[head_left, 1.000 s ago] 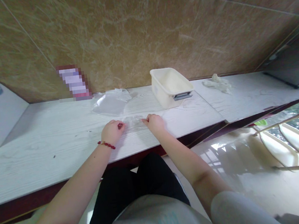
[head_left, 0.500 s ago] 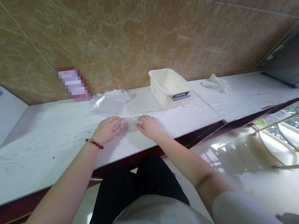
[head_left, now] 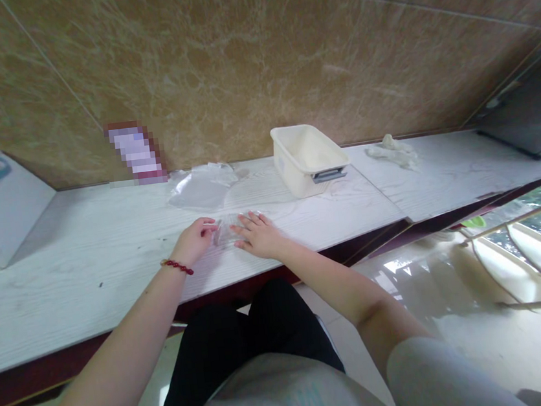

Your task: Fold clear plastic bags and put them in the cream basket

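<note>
A small clear plastic bag (head_left: pixel 225 230) lies on the white wood-grain counter between my hands. My left hand (head_left: pixel 197 237), with a red bead bracelet at the wrist, pinches the bag's left edge between curled fingers. Spread flat over the bag's right part is my right hand (head_left: pixel 258 234), its fingers apart and pressing down. Just behind them lies a larger stack of clear plastic sheets or bags (head_left: pixel 203 188). To the right of that stands a cream plastic bin (head_left: pixel 296 171) with a grey handle, its inside showing no contents.
A crumpled whitish cloth or glove (head_left: pixel 394 151) lies on the counter (head_left: pixel 63 272) further right. At the far left is a white box (head_left: pixel 1 214) with a blue hoop on it. A blurred-out card leans on the marble wall. A dark appliance (head_left: pixel 528 108) stands at the right end.
My right hand has gone from pinching the bag to lying flat on it, shifting slightly left. The bag now looks flatter. My left hand still holds its left edge.
</note>
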{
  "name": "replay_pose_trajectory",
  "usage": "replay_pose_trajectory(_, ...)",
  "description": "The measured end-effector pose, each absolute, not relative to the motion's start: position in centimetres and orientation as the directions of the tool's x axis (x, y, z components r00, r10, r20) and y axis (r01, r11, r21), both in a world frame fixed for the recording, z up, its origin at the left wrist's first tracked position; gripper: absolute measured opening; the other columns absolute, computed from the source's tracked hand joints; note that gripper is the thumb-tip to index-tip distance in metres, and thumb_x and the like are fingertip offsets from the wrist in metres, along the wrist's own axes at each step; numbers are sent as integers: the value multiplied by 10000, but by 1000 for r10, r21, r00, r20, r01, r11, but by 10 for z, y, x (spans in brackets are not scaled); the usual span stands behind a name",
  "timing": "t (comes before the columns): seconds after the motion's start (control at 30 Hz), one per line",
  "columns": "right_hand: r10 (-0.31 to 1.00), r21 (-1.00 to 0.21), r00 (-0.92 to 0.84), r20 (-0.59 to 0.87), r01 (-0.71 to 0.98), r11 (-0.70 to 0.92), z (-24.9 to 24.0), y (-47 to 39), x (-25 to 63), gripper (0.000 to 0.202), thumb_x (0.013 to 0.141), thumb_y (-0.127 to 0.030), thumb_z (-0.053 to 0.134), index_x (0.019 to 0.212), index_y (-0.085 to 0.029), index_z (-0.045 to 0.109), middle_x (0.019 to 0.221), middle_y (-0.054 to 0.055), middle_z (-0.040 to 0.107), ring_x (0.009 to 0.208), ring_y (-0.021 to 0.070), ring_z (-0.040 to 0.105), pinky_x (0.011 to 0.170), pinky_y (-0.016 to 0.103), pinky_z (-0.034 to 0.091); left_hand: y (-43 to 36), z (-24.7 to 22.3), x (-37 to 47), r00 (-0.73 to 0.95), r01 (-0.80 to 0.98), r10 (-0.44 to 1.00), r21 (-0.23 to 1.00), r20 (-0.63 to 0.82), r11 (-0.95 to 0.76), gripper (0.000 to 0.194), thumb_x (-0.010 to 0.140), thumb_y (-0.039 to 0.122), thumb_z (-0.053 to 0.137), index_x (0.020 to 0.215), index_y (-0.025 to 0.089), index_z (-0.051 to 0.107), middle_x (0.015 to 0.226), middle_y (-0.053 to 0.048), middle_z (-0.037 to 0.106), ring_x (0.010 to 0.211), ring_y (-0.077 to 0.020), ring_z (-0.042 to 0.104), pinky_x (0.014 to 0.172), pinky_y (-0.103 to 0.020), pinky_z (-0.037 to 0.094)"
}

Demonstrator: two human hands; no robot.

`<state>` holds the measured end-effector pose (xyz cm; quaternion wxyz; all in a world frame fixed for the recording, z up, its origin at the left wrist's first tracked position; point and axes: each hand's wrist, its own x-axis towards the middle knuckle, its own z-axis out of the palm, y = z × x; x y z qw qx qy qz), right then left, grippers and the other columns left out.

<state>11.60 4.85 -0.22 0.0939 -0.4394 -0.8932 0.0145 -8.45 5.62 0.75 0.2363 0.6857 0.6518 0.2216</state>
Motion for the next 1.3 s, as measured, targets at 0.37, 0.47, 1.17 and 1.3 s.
replay_pose_trajectory(0.37, 775, -89, -621, 114, 771, 631, -4, 50, 117, 551, 828, -564, 268, 1277, -263, 377, 1397, 55, 274, 1288, 290, 186, 1022, 495, 141, 56, 3, -55, 479, 855, 870, 162, 117, -493, 465, 840, 321, 291, 1268, 173, 397, 1340, -66, 387, 1255, -226, 287, 1022, -399, 212)
replay_pose_trajectory(0.47, 771, -113, -624, 124, 764, 636, -5, 50, 118, 571, 828, -564, 269, 1294, -245, 354, 1402, 61, 260, 1289, 292, 182, 1026, 488, 134, 54, -5, -52, 440, 890, 898, 120, 30, -440, 553, 847, 385, 272, 1335, 123, 270, 1381, -102, 304, 1279, -244, 231, 1025, -438, 174)
replay_pose_trajectory(1.17, 647, -57, -706, 287, 662, 747, 7, 57, 170, 224, 836, -240, 438, 879, -181, 649, 968, 55, 620, 924, 169, 496, 780, 291, 395, 23, 4, -6, 385, 910, 921, 145, 54, -389, 500, 795, 212, 325, 1254, 23, 384, 1324, -166, 382, 1230, -249, 334, 1018, -407, 250)
replay_pose_trajectory(1.3, 652, -55, -687, 320, 674, 737, 11, 60, 167, 203, 818, -217, 445, 871, -168, 635, 926, 53, 616, 903, 167, 495, 763, 272, 406, 27, 3, 0, 352, 917, 932, 169, 87, -362, 513, 777, 218, 367, 1248, 13, 385, 1321, -170, 385, 1238, -256, 318, 1017, -405, 251)
